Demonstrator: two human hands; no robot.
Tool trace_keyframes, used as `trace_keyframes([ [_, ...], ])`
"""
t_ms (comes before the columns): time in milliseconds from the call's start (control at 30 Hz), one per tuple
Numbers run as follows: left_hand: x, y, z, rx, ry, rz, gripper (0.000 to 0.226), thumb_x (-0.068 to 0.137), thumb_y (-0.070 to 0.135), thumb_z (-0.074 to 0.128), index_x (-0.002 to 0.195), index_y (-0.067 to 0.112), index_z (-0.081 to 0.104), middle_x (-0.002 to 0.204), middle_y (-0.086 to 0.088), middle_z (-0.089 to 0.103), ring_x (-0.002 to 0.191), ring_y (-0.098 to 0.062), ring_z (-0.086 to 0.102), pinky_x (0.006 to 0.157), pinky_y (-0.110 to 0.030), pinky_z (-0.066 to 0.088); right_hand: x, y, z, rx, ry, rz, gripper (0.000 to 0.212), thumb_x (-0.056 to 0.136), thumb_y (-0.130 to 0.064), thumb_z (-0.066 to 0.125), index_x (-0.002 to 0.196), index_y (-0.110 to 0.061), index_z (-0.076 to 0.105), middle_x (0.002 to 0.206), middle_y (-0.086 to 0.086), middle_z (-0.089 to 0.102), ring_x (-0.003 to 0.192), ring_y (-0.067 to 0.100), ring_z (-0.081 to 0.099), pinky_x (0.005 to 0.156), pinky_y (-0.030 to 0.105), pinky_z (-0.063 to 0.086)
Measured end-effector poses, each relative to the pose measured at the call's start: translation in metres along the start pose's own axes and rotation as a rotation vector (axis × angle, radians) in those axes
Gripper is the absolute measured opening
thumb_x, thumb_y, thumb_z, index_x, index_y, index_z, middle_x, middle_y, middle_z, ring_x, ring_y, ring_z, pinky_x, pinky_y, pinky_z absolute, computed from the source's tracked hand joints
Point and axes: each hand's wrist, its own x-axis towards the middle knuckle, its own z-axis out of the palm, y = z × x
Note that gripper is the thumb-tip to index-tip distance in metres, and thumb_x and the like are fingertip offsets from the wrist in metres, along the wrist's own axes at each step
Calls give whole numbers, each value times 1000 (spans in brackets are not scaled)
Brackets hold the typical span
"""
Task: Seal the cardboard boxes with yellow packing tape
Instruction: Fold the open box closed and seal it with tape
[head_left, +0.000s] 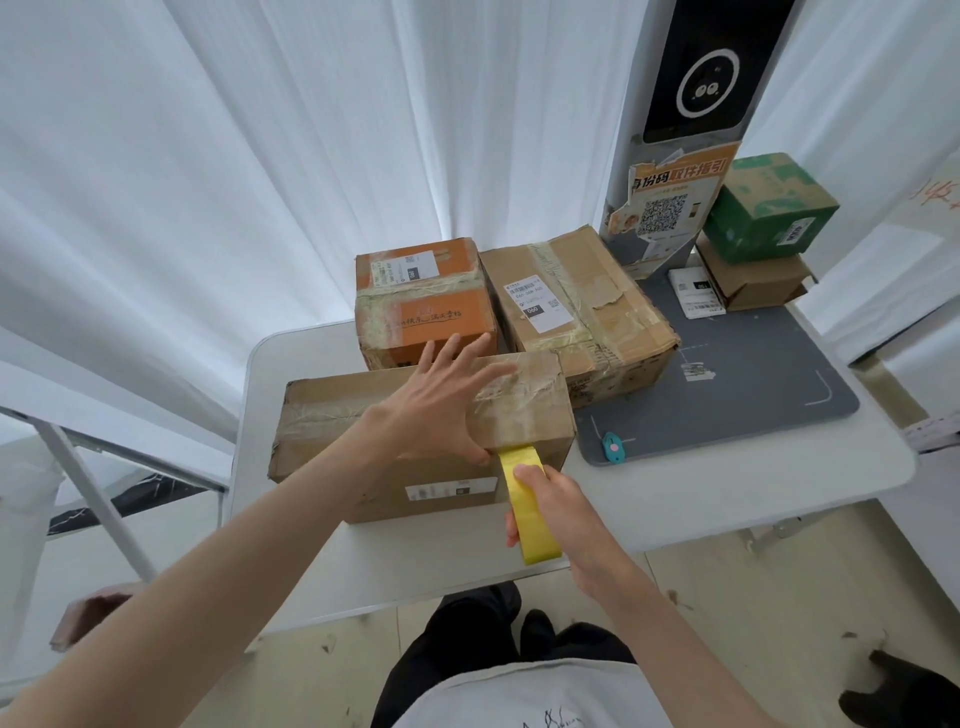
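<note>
Nearest, the right hand (558, 512) grips one yellow roll of packing tape (535, 525), its strip running up the front face of the long brown cardboard box (363, 415) towards the top edge. That box lies on the white table (727, 483), long axis left to right. The left hand (441, 410) presses flat on its top, fingers spread. Behind stand one orange cardboard box (426, 306) and one brown taped box (582, 306); farther right, one green box (769, 208) sits on a small brown box (753, 283). Five boxes in all.

Matt cardboard box (363, 415), glossy yellow tape roll (530, 512)
</note>
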Motion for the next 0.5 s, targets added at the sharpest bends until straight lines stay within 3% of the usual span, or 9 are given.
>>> trace_keyframes([
  [33,4,-1,-2,30,-55,-24,126,62,80,74,158,46,0,169,-4,1,154,-40,5,123,-64,7,0,0,-1,4,-4,0,27,103,-38,43,109,-13,54,69,10,70,61,20,67,70,35,53],
  [100,8,-3,-2,119,-75,-23,130,62,86,69,157,46,-10,160,-6,19,136,-34,33,115,-56,32,-2,0,-3,16,-19,2,28,103,-37,44,111,-12,54,71,12,71,62,21,68,69,35,53],
  [167,7,-4,0,165,-46,-3,129,61,90,63,156,46,-11,147,-4,30,116,-25,40,102,-44,43,-4,2,-6,26,-42,2,29,103,-37,45,113,-11,54,74,14,72,65,23,69,71,35,55],
  [333,-4,0,6,152,37,0,123,61,92,53,154,51,-18,138,-8,37,102,-24,43,90,-40,47,-7,1,-14,0,-86,9,30,103,-37,45,114,-10,54,79,15,75,70,25,73,68,30,58],
  [500,-18,12,15,155,51,-49,109,67,93,44,153,57,-13,147,-13,27,112,-29,43,99,-45,43,-14,-2,-27,-50,-106,-1,31,103,-34,48,113,-5,55,81,19,75,71,28,72,67,30,58],
])
